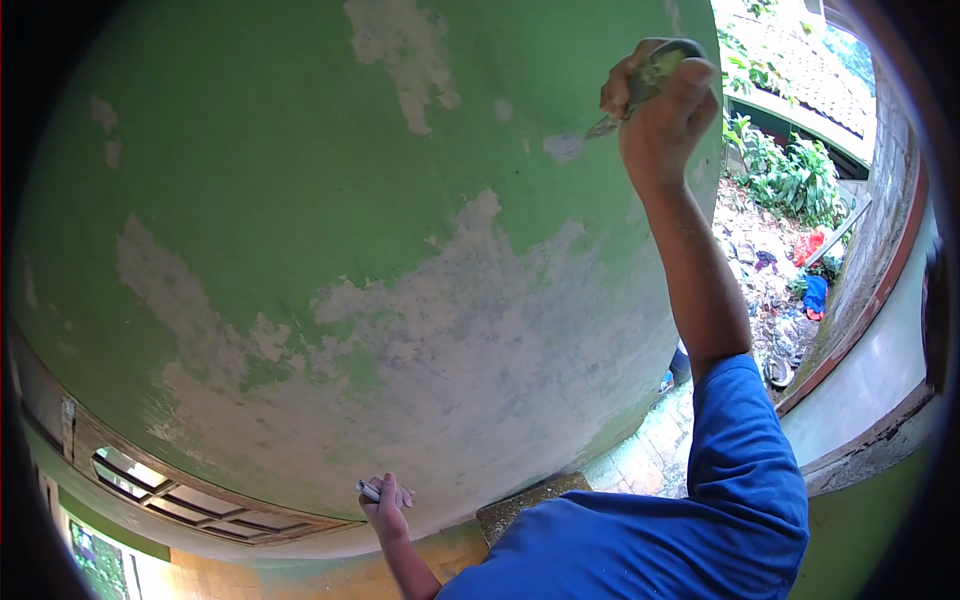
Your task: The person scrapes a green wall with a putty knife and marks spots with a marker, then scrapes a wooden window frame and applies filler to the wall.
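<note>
My right hand (665, 115), raised at the upper right, is wrapped round the handle of a scraper (603, 127). The tool's blade points down-left at the green wall (270, 150), beside a small pale patch (563, 148). Whether the blade touches the wall, I cannot tell. Low in the view, my left hand (388, 508) is closed round a small light-coloured object (369, 491), too small to name, near the wall's lower part. A broad bare, whitish area (480, 310) spreads across the middle of the wall, with ragged paint edges.
A wooden lattice frame (200, 500) runs along the lower left. Beyond the wall's right edge are green plants (800, 175), littered ground (765, 260) and a low wall with a reddish edge (860, 340). A dark speckled ledge (520, 505) lies below the wall.
</note>
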